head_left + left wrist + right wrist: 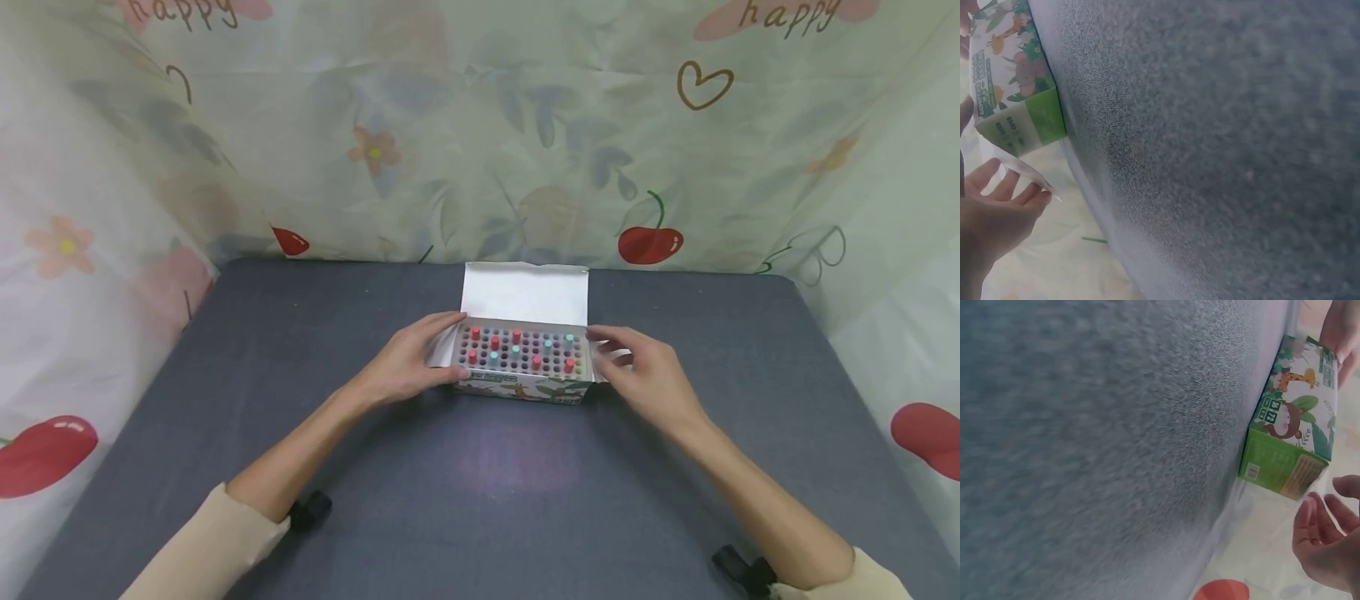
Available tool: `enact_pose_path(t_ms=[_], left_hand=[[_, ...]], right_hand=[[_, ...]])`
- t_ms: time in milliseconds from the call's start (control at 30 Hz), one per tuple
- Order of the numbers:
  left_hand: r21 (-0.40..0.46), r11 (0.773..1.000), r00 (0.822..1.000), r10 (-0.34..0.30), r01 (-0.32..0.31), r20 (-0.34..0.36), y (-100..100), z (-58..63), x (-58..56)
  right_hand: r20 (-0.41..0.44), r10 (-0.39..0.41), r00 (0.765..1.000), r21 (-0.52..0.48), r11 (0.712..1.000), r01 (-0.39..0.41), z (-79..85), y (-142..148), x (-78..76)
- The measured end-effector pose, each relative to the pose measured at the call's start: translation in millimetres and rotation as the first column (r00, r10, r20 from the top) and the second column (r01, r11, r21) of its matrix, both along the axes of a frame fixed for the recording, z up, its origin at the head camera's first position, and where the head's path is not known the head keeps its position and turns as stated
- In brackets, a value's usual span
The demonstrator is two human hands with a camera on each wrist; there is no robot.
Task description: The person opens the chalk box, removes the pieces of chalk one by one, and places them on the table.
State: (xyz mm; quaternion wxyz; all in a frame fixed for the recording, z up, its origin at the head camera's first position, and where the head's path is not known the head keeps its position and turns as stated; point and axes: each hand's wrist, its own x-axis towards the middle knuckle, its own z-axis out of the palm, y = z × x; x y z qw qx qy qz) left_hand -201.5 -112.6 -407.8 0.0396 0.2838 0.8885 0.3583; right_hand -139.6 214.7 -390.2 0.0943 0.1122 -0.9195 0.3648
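A small cardboard box stands on the dark table with its white lid raised at the back. Rows of small round ends fill it, and several red and light blue ones stick up higher. My left hand holds the box's left end, thumb at the front corner and index finger at the back corner. In the left wrist view, its other fingers lie along a white side flap. At the right end, my right hand has its fingers loosely bent beside the box, fingertips close to the edge; nothing shows in its grasp.
The dark cloth-covered table spreads around the box. Behind it hangs a pale curtain printed with flowers and cherries, which also runs along both sides. Black straps sit at both wrists below the beige sleeves.
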Motion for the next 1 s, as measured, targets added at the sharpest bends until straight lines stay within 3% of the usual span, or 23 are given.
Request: enact_pose_path(t_ms=[233, 667, 1000], left_hand=[[-0.011, 1.000, 1.000, -0.007, 0.007, -0.013, 4, -2.2, -4.0], [-0.008, 1.000, 1.000, -0.005, 0.004, -0.025, 5, -2.0, -5.7], [-0.005, 1.000, 1.000, -0.001, 0.001, -0.021, 3, -4.7, -5.0]], right_hand=[[-0.008, -0.018, 1.000, 0.034, 0.999, 0.019, -1.3, -8, -10.1], [0.051, -0.056, 0.997, 0.059, 0.997, 0.053, -3.9, -17, -24.7], [-0.006, -0.021, 1.000, 0.185, 0.982, 0.021, -7.2, -20, -32.1]])
